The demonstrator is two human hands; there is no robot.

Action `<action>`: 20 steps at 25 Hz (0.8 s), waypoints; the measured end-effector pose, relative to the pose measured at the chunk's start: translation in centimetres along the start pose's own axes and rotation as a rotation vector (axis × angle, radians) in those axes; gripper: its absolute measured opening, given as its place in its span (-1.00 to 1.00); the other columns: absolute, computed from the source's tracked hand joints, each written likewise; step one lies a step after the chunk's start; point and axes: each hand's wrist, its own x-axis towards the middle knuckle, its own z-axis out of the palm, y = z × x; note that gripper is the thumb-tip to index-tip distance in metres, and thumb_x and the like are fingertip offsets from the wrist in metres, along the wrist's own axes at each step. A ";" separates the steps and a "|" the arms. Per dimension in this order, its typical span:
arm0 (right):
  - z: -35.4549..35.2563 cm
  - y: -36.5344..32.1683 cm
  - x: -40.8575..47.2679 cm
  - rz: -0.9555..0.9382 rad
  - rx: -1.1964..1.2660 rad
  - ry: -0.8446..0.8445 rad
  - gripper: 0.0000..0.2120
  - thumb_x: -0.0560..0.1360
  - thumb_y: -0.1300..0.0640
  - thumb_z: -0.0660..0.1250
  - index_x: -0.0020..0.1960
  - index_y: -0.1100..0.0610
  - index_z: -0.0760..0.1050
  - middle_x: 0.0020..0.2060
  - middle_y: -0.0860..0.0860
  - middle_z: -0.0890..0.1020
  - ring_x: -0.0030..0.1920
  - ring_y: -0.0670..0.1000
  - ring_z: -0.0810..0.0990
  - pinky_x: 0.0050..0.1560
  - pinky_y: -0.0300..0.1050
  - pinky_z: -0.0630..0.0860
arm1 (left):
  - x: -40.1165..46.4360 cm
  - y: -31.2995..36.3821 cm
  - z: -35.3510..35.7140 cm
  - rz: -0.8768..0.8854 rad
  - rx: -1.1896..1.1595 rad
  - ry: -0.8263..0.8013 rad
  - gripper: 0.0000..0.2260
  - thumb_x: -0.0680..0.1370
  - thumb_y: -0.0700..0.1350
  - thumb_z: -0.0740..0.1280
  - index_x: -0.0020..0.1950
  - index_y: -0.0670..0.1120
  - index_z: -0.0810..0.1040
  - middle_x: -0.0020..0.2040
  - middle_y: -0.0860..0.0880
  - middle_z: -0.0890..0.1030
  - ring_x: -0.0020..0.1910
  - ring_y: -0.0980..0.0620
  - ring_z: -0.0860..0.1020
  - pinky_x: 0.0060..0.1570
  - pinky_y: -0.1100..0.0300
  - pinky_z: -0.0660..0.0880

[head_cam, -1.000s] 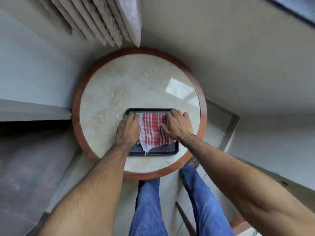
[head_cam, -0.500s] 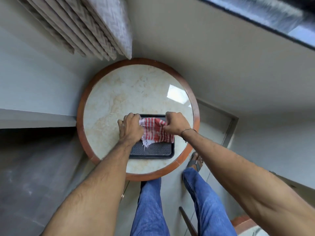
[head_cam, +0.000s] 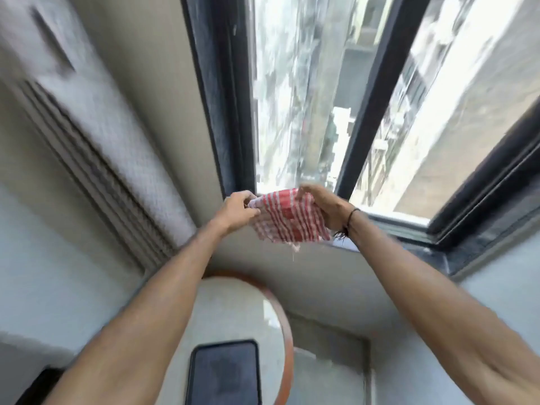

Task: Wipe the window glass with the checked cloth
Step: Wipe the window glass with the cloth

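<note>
The red-and-white checked cloth (head_cam: 287, 219) hangs stretched between both hands in the air, just in front of the window's lower edge. My left hand (head_cam: 238, 210) pinches its left corner and my right hand (head_cam: 323, 206) grips its right side. The window glass (head_cam: 295, 92) rises behind the cloth in a dark frame (head_cam: 222, 97), with a second pane (head_cam: 438, 112) to the right past a dark upright bar. The cloth is apart from the glass. The picture is blurred by motion.
Below my arms stands a round marble table with a wooden rim (head_cam: 287, 331), carrying a black tray (head_cam: 225, 372). A pleated curtain (head_cam: 102, 135) hangs at the left against the wall. The dark window sill (head_cam: 455, 249) runs to the right.
Both hands lifted the cloth off the black tray and raised it up to the window's lower edge. My view swung from the table up to the window.
</note>
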 end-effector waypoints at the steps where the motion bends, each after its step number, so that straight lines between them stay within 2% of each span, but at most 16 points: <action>1: -1.0 -3.2 -1.8 -0.065 0.083 -0.053 -0.69 0.63 -0.11 0.24 0.03 0.12 0.57 -0.17 0.06 0.72 -0.13 0.08 0.68 0.01 -0.01 0.68 | 0.9 3.6 -2.2 0.067 -0.038 0.028 -0.93 0.49 -0.16 0.45 -0.10 0.01 0.63 -0.11 -0.01 0.69 -0.09 0.00 0.59 -0.02 0.15 0.50; 3: -1.6 -8.3 -4.9 -0.190 0.199 -0.088 -0.58 0.65 -0.21 0.23 0.16 0.11 0.60 -0.09 0.06 0.74 -0.09 0.06 0.71 -0.03 -0.01 0.74 | 2.2 9.4 -5.7 0.163 -0.112 0.052 -0.95 0.49 -0.11 0.45 -0.13 0.05 0.63 -0.12 0.02 0.71 -0.08 0.02 0.66 0.01 0.10 0.56; 4: -1.4 -9.8 -6.0 -0.255 0.232 -0.088 -0.61 0.66 -0.19 0.25 0.19 0.11 0.60 -0.06 0.06 0.72 -0.09 0.05 0.70 -0.03 -0.02 0.75 | 2.7 11.6 -7.1 0.198 -0.143 0.058 -0.95 0.49 -0.09 0.46 -0.07 0.03 0.64 -0.06 -0.02 0.74 -0.02 0.00 0.70 0.07 0.06 0.61; 6: -1.1 -12.8 -7.9 -0.369 0.288 -0.029 -0.73 0.71 -0.04 0.29 0.19 0.12 0.64 -0.04 0.09 0.72 -0.12 0.06 0.73 -0.08 -0.02 0.78 | 3.5 16.7 -10.5 0.270 -0.119 0.062 -0.86 0.51 -0.07 0.47 0.06 -0.03 0.64 0.04 -0.09 0.74 0.07 -0.06 0.71 0.16 0.01 0.65; 8: -1.0 -15.7 -8.7 -0.459 0.421 0.064 -0.80 0.72 0.10 0.31 0.16 0.15 0.68 -0.03 0.15 0.76 -0.11 0.12 0.78 -0.07 0.07 0.80 | 4.5 20.6 -13.8 0.344 -0.037 0.080 -0.80 0.54 -0.04 0.46 0.14 -0.04 0.62 0.06 -0.05 0.70 0.07 -0.02 0.69 0.09 0.09 0.64; 9: -1.1 -17.1 -8.8 -0.494 0.525 0.121 -0.81 0.71 0.12 0.32 0.21 0.17 0.66 0.02 0.18 0.77 -0.02 0.18 0.79 0.03 0.17 0.79 | 4.8 22.0 -15.2 0.383 0.007 0.113 -0.77 0.56 -0.02 0.46 0.18 -0.04 0.61 0.07 -0.03 0.69 0.06 0.01 0.66 0.02 0.14 0.61; 11: -1.6 -20.0 -9.1 -0.560 0.759 0.200 -0.66 0.70 0.09 0.33 0.42 0.19 0.56 0.26 0.25 0.72 0.27 0.32 0.70 0.31 0.43 0.64 | 5.5 24.3 -17.9 0.471 0.104 0.267 -0.72 0.61 -0.01 0.39 0.27 -0.09 0.59 0.19 -0.07 0.66 0.11 -0.02 0.64 0.06 0.10 0.58; 12: -1.9 -21.7 -9.3 -0.614 0.835 0.226 -0.62 0.71 0.04 0.31 0.47 0.18 0.52 0.34 0.28 0.67 0.34 0.38 0.65 0.34 0.52 0.58 | 6.0 25.1 -19.4 0.517 0.178 0.397 -0.71 0.63 -0.04 0.34 0.31 -0.12 0.58 0.27 -0.10 0.63 0.20 -0.08 0.62 0.16 0.01 0.57; 14: -2.4 -24.4 -9.6 -0.800 0.868 0.334 -0.71 0.73 0.01 0.29 0.39 0.09 0.58 0.34 0.29 0.66 0.35 0.46 0.63 0.33 0.63 0.52 | 6.8 26.0 -22.0 0.602 0.320 0.671 -0.70 0.65 -0.11 0.27 0.35 -0.15 0.58 0.37 -0.11 0.59 0.34 -0.16 0.56 0.30 -0.10 0.50; 15: -2.6 -25.7 -9.2 -0.934 0.811 0.460 -0.77 0.73 0.04 0.31 0.32 0.04 0.65 0.34 0.25 0.68 0.38 0.41 0.63 0.39 0.60 0.52 | 7.7 26.2 -23.3 0.666 0.342 0.779 -0.68 0.66 -0.15 0.24 0.37 -0.18 0.58 0.38 -0.13 0.59 0.38 -0.18 0.55 0.36 -0.11 0.47; 16: -2.8 -26.6 -8.7 -1.075 0.663 0.659 -0.78 0.72 0.07 0.35 0.30 0.00 0.69 0.37 0.18 0.70 0.44 0.30 0.63 0.46 0.49 0.53 | 8.5 26.5 -24.4 0.728 0.369 0.850 -0.66 0.66 -0.18 0.23 0.41 -0.21 0.56 0.41 -0.16 0.58 0.42 -0.20 0.54 0.43 -0.10 0.44; 17: -3.0 -27.0 -8.2 -1.199 0.415 0.896 -0.74 0.71 0.08 0.37 0.35 0.00 0.70 0.42 0.10 0.69 0.51 0.17 0.60 0.52 0.35 0.54 | 9.2 26.7 -25.2 0.779 0.397 0.901 -0.63 0.67 -0.22 0.21 0.46 -0.25 0.53 0.46 -0.19 0.56 0.47 -0.22 0.53 0.51 -0.09 0.40; 18: -3.2 -27.3 -7.3 -1.303 0.062 1.135 -0.69 0.71 0.07 0.36 0.42 0.04 0.66 0.48 0.05 0.65 0.56 0.08 0.55 0.55 0.26 0.53 | 10.1 26.9 -25.9 0.828 0.430 0.948 -0.61 0.68 -0.24 0.20 0.51 -0.27 0.48 0.51 -0.23 0.52 0.53 -0.23 0.48 0.58 -0.10 0.34; 19: -3.8 -27.7 -5.9 -1.352 -0.335 1.303 -0.64 0.71 0.05 0.31 0.48 0.06 0.61 0.54 0.03 0.58 0.62 0.04 0.47 0.58 0.23 0.50 | 11.2 27.0 -26.5 0.864 0.464 0.987 -0.58 0.69 -0.24 0.18 0.56 -0.28 0.42 0.58 -0.25 0.46 0.60 -0.23 0.41 0.64 -0.11 0.26; 20: -4.6 -27.8 -4.5 -1.326 -0.655 1.393 -0.57 0.71 0.01 0.25 0.54 0.06 0.54 0.61 0.05 0.50 0.67 0.05 0.38 0.63 0.25 0.43 | 12.1 27.0 -26.9 0.884 0.483 1.002 -0.54 0.71 -0.21 0.15 0.62 -0.28 0.33 0.65 -0.24 0.36 0.67 -0.20 0.30 0.69 -0.10 0.16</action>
